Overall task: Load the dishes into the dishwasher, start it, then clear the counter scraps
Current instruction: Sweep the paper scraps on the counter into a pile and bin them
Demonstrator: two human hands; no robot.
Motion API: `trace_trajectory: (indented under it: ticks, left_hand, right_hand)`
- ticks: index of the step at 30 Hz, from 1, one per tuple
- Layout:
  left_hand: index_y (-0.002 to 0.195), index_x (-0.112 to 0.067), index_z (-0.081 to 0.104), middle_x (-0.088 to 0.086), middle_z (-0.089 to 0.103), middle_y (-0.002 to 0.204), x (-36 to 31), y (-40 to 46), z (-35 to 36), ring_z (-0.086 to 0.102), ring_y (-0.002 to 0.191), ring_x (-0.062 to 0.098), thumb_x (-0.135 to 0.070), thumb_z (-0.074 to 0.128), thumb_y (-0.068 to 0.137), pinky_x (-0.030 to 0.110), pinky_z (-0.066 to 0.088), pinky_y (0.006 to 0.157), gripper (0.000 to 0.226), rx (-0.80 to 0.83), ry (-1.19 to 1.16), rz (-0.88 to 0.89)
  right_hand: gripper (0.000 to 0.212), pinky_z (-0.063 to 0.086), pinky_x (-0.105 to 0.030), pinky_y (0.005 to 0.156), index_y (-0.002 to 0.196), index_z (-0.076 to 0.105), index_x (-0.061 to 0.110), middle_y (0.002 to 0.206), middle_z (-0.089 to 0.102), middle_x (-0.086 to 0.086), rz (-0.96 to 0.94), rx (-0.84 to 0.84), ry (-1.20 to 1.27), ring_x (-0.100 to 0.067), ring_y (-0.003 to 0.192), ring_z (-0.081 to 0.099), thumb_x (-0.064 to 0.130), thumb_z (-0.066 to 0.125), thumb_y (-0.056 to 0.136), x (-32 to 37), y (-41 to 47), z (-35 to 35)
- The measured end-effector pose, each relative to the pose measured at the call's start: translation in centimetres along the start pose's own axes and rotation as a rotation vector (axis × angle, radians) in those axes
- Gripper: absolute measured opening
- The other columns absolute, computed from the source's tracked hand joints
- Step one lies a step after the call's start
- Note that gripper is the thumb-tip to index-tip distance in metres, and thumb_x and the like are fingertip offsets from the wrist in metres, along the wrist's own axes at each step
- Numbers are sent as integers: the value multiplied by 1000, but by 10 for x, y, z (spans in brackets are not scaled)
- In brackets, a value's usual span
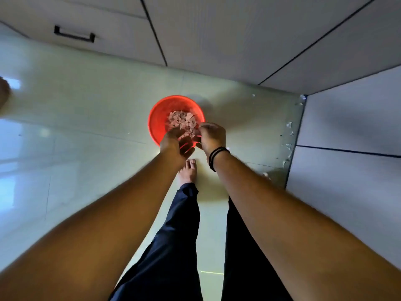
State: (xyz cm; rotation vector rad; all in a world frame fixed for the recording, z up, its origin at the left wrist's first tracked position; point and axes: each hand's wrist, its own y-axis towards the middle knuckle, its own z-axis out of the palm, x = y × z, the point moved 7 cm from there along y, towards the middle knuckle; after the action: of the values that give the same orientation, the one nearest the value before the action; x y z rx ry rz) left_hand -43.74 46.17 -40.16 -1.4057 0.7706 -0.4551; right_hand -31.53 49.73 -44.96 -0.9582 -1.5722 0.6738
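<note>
Where the pale tiled floor (91, 118) meets white cabinet fronts (217, 40), one with a black handle (74, 35), stands a red bucket (158, 118) holding pinkish scraps (182, 121). Legs in dark trousers (173, 235) and one bare foot (188, 170) lie beneath the arms. Left hand (173, 142), cupped palm-up, and right hand (211, 135), fingers curled, meet close together over the bucket's near rim; whether either holds scraps I cannot tell. Right wrist: black bands (217, 155).
</note>
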Motion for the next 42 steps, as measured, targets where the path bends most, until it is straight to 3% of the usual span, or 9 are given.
trace_trajectory:
  ticks: [2, 6, 10, 17, 21, 27, 33, 39, 42]
  left_hand:
    - [97, -7, 64, 15, 64, 90, 11, -45, 13, 62, 77, 28, -17, 57, 96, 43, 56, 94, 13, 18, -8, -12]
    - [86, -9, 63, 11, 66, 86, 27, -145, 49, 64, 79, 25, -17, 54, 99, 37, 57, 77, 18, 150, 73, 8]
    - [82, -9, 63, 10, 70, 78, 33, -242, 85, 68, 73, 23, -16, 53, 99, 38, 57, 74, 21, 282, 141, 56]
    - [98, -4, 69, 15, 72, 95, 81, -384, 196, 71, 85, 27, -23, 50, 101, 41, 55, 93, 27, 570, 387, 104]
    - [96, -1, 71, 16, 74, 92, 138, -447, 278, 72, 83, 26, -25, 50, 101, 42, 55, 94, 31, 730, 543, 156]
    - [100, 2, 71, 18, 75, 96, 215, -501, 359, 72, 86, 28, -19, 50, 103, 42, 59, 90, 29, 888, 798, 315]
    - [86, -15, 78, 7, 76, 81, 254, -520, 412, 74, 84, 28, -10, 69, 93, 34, 62, 74, 12, 1034, 1306, 913]
    - [88, -14, 77, 4, 76, 77, 287, -512, 455, 76, 78, 21, -6, 75, 88, 31, 62, 73, 8, 1057, 1534, 920]
    - [92, -12, 76, 6, 77, 80, 299, -508, 475, 77, 78, 21, -6, 74, 89, 37, 63, 76, 7, 1057, 1515, 824]
  right_hand:
    - [15, 60, -49, 82, 74, 75, 29, 78, 76, -1, -51, -36, 58, -29, 81, 73, 31, 61, 70, 31, -54, -29]
    - [15, 60, -37, 80, 76, 73, 23, 75, 74, 2, -183, -111, 113, -21, 75, 71, 19, 62, 86, 90, -147, -95]
    - [18, 59, -41, 74, 73, 70, 18, 64, 69, 0, -279, -135, 259, -19, 61, 65, 16, 65, 90, 137, -219, -165]
    - [16, 53, -33, 62, 85, 69, -2, 75, 70, -24, -416, -222, 503, -28, 63, 62, 11, 65, 93, 196, -307, -335]
    - [14, 59, -37, 67, 83, 70, 2, 75, 74, -16, -527, -412, 515, -30, 65, 69, 12, 66, 92, 204, -335, -450]
    - [12, 61, -47, 74, 80, 73, 15, 73, 74, -5, -604, -639, 517, -27, 73, 72, 21, 67, 88, 189, -351, -572]
    - [15, 56, -46, 76, 72, 70, 22, 69, 71, 0, -492, -811, 521, -18, 69, 66, 24, 65, 86, 140, -343, -640]
    - [13, 47, -21, 73, 94, 74, 12, 84, 70, 3, -371, -897, 390, -7, 77, 62, 14, 62, 92, 117, -339, -662]
    - [17, 46, -20, 77, 97, 73, 14, 90, 71, 3, -356, -909, 360, -7, 83, 62, 10, 57, 94, 125, -339, -671]
